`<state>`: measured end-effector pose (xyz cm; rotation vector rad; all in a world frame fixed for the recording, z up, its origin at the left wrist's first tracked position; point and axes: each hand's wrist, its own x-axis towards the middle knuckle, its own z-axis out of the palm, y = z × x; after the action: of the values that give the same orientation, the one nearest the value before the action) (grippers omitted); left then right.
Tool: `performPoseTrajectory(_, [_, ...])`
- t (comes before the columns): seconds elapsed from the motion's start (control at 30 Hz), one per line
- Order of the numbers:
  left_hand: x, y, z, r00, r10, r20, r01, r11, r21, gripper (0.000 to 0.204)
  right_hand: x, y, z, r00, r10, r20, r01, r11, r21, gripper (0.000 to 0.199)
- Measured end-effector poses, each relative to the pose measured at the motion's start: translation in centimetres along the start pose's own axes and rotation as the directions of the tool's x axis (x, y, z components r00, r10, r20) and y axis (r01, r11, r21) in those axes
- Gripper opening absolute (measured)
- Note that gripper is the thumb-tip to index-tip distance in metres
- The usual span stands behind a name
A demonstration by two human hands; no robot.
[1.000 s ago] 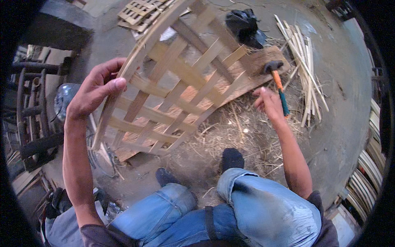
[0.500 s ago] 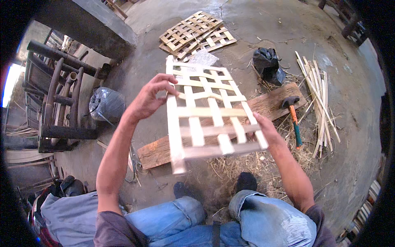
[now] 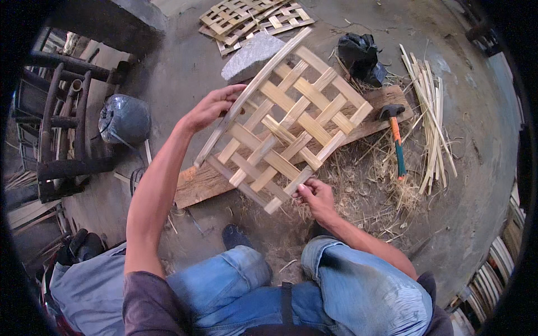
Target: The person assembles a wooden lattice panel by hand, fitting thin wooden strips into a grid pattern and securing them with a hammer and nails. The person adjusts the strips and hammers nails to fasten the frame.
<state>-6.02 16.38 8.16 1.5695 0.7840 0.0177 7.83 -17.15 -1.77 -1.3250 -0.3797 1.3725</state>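
Between my hands hangs a woven lattice panel [image 3: 311, 120] of flat pale wood strips, tilted above the floor and my knees. My left hand [image 3: 216, 107] grips its upper left side, fingers around the long edge strip. Thumb and fingers of my right hand [image 3: 315, 197] pinch the lower edge. Below the panel lies a rough wooden plank [image 3: 199, 187], partly hidden by it. A hammer [image 3: 397, 140] with an orange and green handle rests with its head on the plank's right end.
Finished-looking lattice panels [image 3: 241, 19] lie stacked at the back, near a grey stone block [image 3: 252, 56]. A black plastic bag [image 3: 358, 56] and loose pale strips [image 3: 430, 117] are at right, amid shavings [image 3: 358, 187]. At left stand a wrapped round bundle [image 3: 124, 119] and dark wooden chair frame [image 3: 75, 165].
The panel has turned clockwise and its flat face now shows more toward me. My right hand has moved left and down to the lower edge. Both hands still hold the panel.
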Motion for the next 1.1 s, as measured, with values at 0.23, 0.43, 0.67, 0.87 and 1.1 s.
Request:
performPoseTrajectory(0.23, [6.4,-4.3,-0.2,1.0,-0.017,-0.008,0.019,0.933,0.359,0.039,1.8,0.1,4.4,0.995,0.075,0.069,-0.062,0.982,-0.179,0.021])
performPoseTrajectory(0.43, [8.4,-6.4,2.2,0.986,0.164,0.001,-0.144,0.86,0.49,0.042,1.1,1.0,-1.0,0.933,0.137,0.334,0.048,0.869,-0.492,0.02])
performPoseTrajectory(0.67, [5.5,-7.9,1.0,0.993,0.093,-0.078,-0.053,0.909,0.413,0.044,2.4,-13.4,-18.0,0.726,-0.578,-0.374,0.089,0.618,-0.781,0.014])
performPoseTrajectory(0.87, [6.6,-8.5,2.2,0.994,0.066,-0.088,-0.038,0.958,0.285,0.043,0.7,-17.3,-42.6,0.405,-0.837,-0.369,-0.486,0.146,-0.862,0.019])
performPoseTrajectory(1.1, [4.6,-6.8,1.6,0.991,0.114,-0.069,-0.084,0.937,0.338,0.044,0.8,-16.9,-44.7,0.624,-0.452,-0.637,-0.714,0.002,-0.701,0.032])
